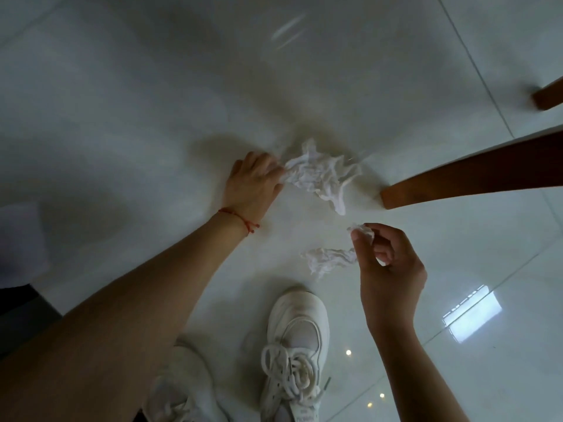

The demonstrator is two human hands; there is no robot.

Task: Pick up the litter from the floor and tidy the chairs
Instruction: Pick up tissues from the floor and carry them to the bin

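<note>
left hand (254,185) half hides tissue (320,175)

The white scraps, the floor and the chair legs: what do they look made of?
Scraps: likely tissue paper, thin, crumpled, matte. Floor: apparently glazed tile, glossy, with grout lines and reflected lights. Chair legs: seemingly wood, smooth reddish-brown finish.

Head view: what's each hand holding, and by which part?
Left hand grips the large crumpled tissue by its left edge. Right hand pinches a small tissue scrap at its fingertips.
</note>
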